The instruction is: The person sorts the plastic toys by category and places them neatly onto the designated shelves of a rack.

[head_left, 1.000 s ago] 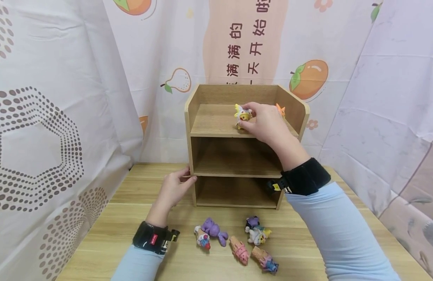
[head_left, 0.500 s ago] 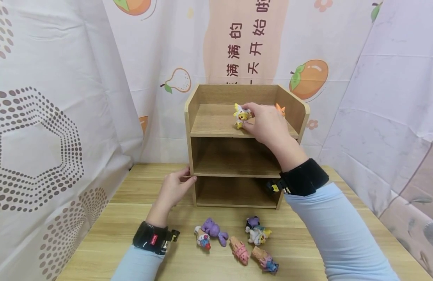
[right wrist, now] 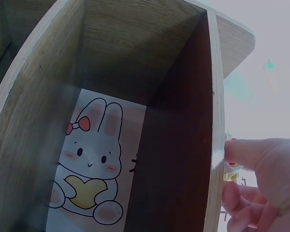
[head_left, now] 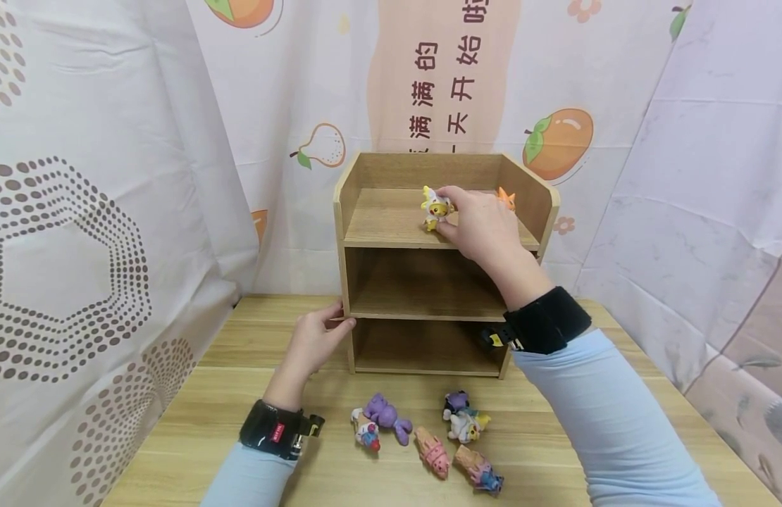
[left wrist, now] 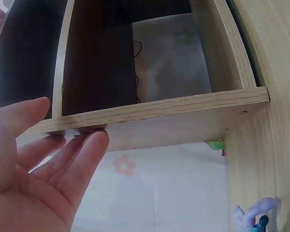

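Observation:
My right hand pinches a small yellow figurine in a white hooded suit between thumb and fingers. It stands upright at the front of the top shelf of a wooden three-tier shelf unit. Behind that hand, an orange pointed-eared figurine is mostly hidden. In the right wrist view, the shelf edge and my right hand cover most of the held figurine. My left hand rests its fingertips on the outer face of the unit's left side panel, with the thumb apart from them.
On the wooden table before the unit lie several figurines: a purple one, a white cone-shaped one, a pink-topped one, a blue-and-purple-topped one, and a white-and-yellow one against a dark purple one. Printed curtains surround the table.
The yellow-and-white figurine has turned slightly to face forward and shifted a touch left in my right hand. My left hand has stayed on the side panel.

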`<state>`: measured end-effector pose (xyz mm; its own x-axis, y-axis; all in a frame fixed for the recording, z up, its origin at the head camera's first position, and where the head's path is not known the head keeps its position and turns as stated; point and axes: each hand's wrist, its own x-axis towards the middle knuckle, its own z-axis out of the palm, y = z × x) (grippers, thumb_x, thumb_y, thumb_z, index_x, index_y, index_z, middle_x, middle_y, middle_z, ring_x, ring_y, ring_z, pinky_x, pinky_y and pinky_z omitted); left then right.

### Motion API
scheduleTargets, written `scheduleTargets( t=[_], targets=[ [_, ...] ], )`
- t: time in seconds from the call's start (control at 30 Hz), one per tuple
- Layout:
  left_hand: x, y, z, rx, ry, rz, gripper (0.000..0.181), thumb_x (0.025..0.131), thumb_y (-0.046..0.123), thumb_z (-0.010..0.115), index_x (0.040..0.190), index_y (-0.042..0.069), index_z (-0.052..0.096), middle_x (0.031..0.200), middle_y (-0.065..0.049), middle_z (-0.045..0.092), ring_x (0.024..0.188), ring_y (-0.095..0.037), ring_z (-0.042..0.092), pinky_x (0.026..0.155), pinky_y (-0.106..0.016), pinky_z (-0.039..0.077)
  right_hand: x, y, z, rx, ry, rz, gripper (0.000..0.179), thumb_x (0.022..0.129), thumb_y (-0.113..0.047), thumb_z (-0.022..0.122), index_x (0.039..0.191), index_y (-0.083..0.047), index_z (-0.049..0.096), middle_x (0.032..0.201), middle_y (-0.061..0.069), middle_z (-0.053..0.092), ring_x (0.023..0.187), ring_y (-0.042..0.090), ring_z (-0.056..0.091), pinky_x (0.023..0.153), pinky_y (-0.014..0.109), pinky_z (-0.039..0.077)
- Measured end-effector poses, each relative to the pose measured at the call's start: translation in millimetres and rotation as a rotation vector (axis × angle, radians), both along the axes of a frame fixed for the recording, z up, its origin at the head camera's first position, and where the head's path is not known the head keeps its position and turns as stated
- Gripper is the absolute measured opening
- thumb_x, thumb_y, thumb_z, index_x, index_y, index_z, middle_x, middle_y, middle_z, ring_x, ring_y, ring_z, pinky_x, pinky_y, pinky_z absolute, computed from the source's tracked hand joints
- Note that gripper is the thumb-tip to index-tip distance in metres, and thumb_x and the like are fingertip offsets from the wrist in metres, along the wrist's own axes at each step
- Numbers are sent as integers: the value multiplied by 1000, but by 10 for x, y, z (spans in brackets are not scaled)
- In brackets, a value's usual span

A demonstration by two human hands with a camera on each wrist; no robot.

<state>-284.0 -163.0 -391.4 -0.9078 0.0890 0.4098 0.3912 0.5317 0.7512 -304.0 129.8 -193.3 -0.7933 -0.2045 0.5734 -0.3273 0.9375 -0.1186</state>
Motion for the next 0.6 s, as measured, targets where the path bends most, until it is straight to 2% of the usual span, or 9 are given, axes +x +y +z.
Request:
scheduleTargets(
  t=[0.27, 0.4, 0.6],
  targets=[
    [-9, -5, -9, -3, 1, 5, 54, 95, 26, 74, 138, -2, 60, 128, -20, 67, 104, -31, 71, 90, -43, 58, -6, -3, -9, 1, 3, 4, 53, 92, -36, 74, 141, -23, 58, 110, 9, 71, 84, 33, 61, 59, 47, 49],
    [-5, -8, -2, 0, -10, 3, 54, 95, 27, 74, 139, -1, 59, 128, -20, 67, 105, -31, 71, 89, -43, 58, -1, -2, -4, -5, -10, 0, 53, 92, -36, 74, 141, -24, 58, 108, 9, 71, 85, 33, 61, 59, 47, 49],
    [-4, 3, 1, -10, 2, 2, 53, 95, 25, 74, 138, -3, 60, 125, -21, 68, 104, -33, 71, 88, -43, 59, 13, -3, 4, -7, -29, -8, 53, 92, -33, 74, 142, -24, 58, 116, 9, 70, 88, 33, 61, 60, 48, 50]
  ],
)
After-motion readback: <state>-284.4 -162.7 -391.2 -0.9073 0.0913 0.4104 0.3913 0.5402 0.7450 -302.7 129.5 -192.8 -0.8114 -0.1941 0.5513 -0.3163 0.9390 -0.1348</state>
